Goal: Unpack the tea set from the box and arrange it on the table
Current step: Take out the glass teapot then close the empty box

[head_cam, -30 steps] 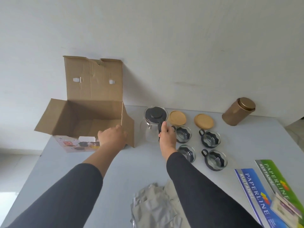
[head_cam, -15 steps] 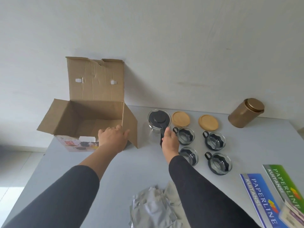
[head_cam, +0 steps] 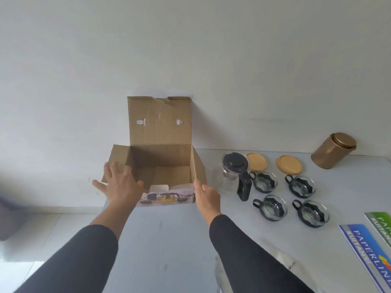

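Two hands at the open box

The left hand (head_cam: 120, 187), fingers spread, touches the box (head_cam: 160, 161); the right hand (head_cam: 208, 196) grips its right front corner. The teapot (head_cam: 233, 174) stands beside it.

Creased cardboard box (head_cam: 160, 132), glass teapot (head_cam: 227, 178) (black lid).

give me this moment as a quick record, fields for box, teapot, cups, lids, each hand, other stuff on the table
box: cardboard box open, back flap upright, at the table's left edge; only a white piece shows inside
teapot: glass teapot with black lid and handle, upright, right of the box
cups: four glass cups in black holders, in a two by two block
lids: two round wooden lids flat behind the cups
left hand: left hand open, fingers spread at the box's left flap
right hand: right hand at the box's front right corner
other: bronze canister; receipt books; table
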Demonstrator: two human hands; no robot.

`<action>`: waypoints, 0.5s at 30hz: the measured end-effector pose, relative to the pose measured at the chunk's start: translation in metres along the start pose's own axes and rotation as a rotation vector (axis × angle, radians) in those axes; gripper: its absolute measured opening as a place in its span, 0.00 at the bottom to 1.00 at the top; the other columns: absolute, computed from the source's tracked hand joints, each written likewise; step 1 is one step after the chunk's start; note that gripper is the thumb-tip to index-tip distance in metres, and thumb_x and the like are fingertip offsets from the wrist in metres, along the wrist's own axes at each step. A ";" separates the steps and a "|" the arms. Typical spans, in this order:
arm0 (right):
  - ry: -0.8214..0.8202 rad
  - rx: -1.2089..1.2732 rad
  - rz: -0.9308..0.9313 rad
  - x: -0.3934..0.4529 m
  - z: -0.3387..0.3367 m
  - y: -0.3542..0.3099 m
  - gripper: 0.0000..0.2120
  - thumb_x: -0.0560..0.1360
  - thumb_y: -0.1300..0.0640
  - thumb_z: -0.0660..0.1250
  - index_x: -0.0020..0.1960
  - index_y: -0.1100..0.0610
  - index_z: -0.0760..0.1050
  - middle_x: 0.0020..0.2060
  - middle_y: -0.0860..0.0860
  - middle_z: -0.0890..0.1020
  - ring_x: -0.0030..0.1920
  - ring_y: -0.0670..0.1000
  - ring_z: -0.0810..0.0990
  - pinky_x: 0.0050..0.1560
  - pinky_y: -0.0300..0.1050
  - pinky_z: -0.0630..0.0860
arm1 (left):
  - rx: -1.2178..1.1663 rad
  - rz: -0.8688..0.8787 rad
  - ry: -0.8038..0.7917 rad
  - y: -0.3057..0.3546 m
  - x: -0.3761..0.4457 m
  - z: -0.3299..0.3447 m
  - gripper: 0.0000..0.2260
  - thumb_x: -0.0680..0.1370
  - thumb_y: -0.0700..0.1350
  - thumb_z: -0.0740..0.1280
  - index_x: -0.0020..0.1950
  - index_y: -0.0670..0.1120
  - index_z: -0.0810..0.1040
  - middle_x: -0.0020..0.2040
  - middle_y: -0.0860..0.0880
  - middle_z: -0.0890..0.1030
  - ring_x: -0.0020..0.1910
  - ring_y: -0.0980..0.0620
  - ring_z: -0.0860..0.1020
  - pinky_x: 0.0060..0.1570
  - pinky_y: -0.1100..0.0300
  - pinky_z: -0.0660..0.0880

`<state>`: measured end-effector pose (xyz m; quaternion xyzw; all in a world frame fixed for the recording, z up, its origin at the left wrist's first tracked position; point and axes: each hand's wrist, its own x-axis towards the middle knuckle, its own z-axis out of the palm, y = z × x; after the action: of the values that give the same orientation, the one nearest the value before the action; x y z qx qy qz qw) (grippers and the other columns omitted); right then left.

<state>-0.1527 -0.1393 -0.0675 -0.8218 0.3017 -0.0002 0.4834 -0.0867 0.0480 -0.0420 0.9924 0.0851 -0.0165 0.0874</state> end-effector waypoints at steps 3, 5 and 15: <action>0.009 -0.039 0.129 -0.013 0.026 -0.010 0.30 0.79 0.39 0.49 0.40 0.61 0.78 0.41 0.54 0.79 0.46 0.56 0.75 0.47 0.44 0.69 | -0.061 -0.033 -0.031 -0.030 0.011 -0.006 0.24 0.72 0.52 0.68 0.67 0.51 0.67 0.76 0.45 0.50 0.77 0.43 0.42 0.69 0.34 0.51; 0.036 -0.041 0.184 -0.015 0.044 -0.017 0.32 0.78 0.37 0.48 0.51 0.61 0.80 0.50 0.56 0.81 0.53 0.58 0.77 0.54 0.46 0.72 | -0.106 -0.040 -0.042 -0.045 0.018 -0.008 0.31 0.70 0.51 0.69 0.71 0.51 0.61 0.76 0.45 0.48 0.77 0.44 0.42 0.69 0.35 0.53; 0.349 0.202 0.103 -0.042 0.083 -0.048 0.24 0.79 0.51 0.58 0.74 0.50 0.60 0.68 0.54 0.71 0.67 0.57 0.70 0.64 0.49 0.69 | -0.623 -0.112 0.017 -0.089 0.048 -0.029 0.34 0.76 0.52 0.66 0.76 0.44 0.53 0.64 0.41 0.74 0.63 0.39 0.73 0.56 0.47 0.73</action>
<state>-0.1390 -0.0353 -0.0611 -0.7401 0.4210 -0.1483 0.5031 -0.0538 0.1471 -0.0307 0.9118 0.1413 0.0137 0.3852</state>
